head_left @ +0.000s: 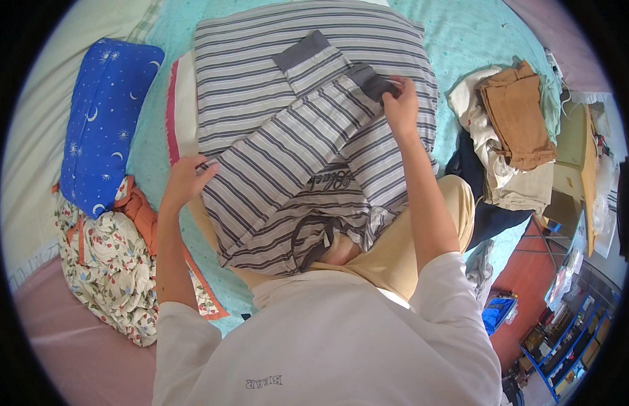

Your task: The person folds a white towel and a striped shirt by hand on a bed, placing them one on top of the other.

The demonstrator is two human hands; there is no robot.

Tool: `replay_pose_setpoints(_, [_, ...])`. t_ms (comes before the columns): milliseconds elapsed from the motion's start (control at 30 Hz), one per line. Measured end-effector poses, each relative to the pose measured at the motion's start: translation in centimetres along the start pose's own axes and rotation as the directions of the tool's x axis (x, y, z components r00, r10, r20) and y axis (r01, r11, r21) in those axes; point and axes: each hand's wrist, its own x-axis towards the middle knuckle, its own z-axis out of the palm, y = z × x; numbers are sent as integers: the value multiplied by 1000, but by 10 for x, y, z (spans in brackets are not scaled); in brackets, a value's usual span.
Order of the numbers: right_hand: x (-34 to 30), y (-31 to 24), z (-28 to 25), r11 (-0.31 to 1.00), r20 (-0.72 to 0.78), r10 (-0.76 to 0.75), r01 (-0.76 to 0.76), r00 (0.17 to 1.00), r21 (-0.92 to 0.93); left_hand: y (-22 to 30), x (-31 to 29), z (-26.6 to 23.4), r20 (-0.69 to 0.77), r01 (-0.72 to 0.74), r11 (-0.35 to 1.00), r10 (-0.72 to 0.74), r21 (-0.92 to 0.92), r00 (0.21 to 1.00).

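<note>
A grey-and-white striped long-sleeved shirt [287,162] lies spread across my lap and over a striped pillow [247,54]. Its dark-trimmed neck opening is close to my body, and dark lettering shows partly under one sleeve. The two sleeves cross, their dark grey cuffs pointing away from me. My right hand [402,108] pinches the cuff of the upper sleeve at the right. At the shirt's left edge, my left hand [187,181] holds the striped fabric between thumb and fingers.
On the left lie a blue pillow [110,122] with moons and stars and a crumpled fruit-print cloth [115,271]. Folded clothes, a brown garment [517,115] on top, are stacked at right. Beneath is a turquoise bedsheet [457,40]. A blue-framed shelf [565,352] stands beyond the bed.
</note>
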Motion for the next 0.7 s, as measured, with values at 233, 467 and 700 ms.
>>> replay_pose_setpoints(233, [36, -111, -1, 915, 116, -197, 140, 974, 379, 6, -10, -3, -66, -27, 999, 28, 30, 997])
replay_pose_setpoints(467, [63, -17, 18, 985, 7, -165, 165, 986, -42, 13, -6, 6, -61, 25, 999, -28, -46, 998])
replay_pose_setpoints(700, [23, -5, 36, 986, 7, -112, 112, 994, -122, 29, -3, 0, 8, -1, 920, -3, 393, 1000])
